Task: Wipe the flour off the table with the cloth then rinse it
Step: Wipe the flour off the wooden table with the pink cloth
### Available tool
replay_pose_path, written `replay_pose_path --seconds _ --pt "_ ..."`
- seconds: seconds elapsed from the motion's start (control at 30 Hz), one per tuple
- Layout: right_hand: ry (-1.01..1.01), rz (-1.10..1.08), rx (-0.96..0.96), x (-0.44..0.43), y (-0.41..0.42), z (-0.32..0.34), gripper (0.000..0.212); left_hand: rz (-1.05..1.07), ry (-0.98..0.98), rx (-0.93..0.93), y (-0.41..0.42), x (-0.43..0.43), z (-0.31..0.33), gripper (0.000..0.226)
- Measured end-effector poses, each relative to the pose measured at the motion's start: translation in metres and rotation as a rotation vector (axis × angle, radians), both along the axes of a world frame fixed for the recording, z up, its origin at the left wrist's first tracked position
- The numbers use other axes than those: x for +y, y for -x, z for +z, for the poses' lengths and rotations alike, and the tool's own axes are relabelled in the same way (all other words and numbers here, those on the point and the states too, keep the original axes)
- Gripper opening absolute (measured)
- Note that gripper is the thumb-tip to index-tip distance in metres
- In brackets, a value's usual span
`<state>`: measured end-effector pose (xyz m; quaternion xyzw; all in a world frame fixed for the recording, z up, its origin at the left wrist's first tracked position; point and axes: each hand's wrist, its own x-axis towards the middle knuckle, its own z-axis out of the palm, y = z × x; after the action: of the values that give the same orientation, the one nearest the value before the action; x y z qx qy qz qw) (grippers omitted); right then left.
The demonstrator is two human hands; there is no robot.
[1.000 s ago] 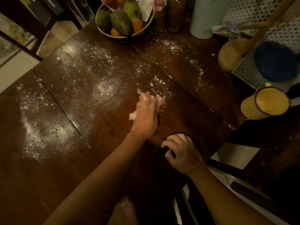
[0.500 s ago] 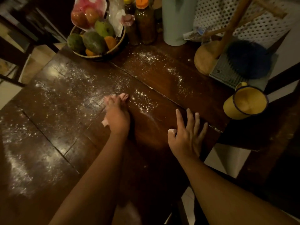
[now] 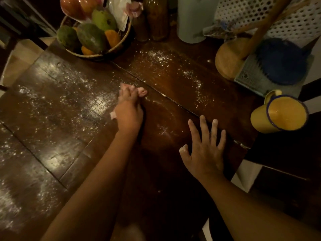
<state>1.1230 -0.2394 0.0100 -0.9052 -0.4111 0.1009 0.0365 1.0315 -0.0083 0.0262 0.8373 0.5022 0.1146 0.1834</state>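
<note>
Where flour (image 3: 157, 55) spreads, basket (image 3: 90, 56) and mug (image 3: 271, 119) stand — nearby.

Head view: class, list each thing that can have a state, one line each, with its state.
Table, partly wiped at the near middle.
Flour, scattered on left and far boards.
Left hand, pressing the cloth.
Right hand, spread flat on table.
Cloth, pressed under left hand.
Mug, upright, looks empty.
Basket, holds fruit.
</note>
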Motion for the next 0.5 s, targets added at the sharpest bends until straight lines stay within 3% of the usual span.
replay_pose_path --seconds 0.07,0.2,0.3,0.37,0.43,0.5 --pt "-0.029 -0.025 0.017 0.001 0.000 0.000 0.077 -0.199 0.016 -0.105 -0.021 -0.015 -0.001 0.050" --pt "-0.084 -0.061 0.068 0.002 -0.002 -0.001 0.075 -0.805 0.162 -0.174 0.001 -0.034 0.007 0.042" --pt "-0.098 -0.073 0.077 0.002 -0.001 0.000 0.074 -0.938 0.229 -0.096 0.058 -0.013 0.018 0.047" --pt "-0.118 -0.079 0.091 0.003 -0.001 0.000 0.073 -0.737 0.210 -0.119 0.084 0.008 0.024 0.044" --pt "-0.122 -0.079 0.102 0.002 -0.001 0.000 0.072 -0.259 0.153 -0.178 0.090 0.023 0.021 0.036" --pt "-0.122 -0.083 0.105 0.002 -0.001 0.001 0.072 0.108 0.085 -0.102 0.070 0.017 0.019 0.043"
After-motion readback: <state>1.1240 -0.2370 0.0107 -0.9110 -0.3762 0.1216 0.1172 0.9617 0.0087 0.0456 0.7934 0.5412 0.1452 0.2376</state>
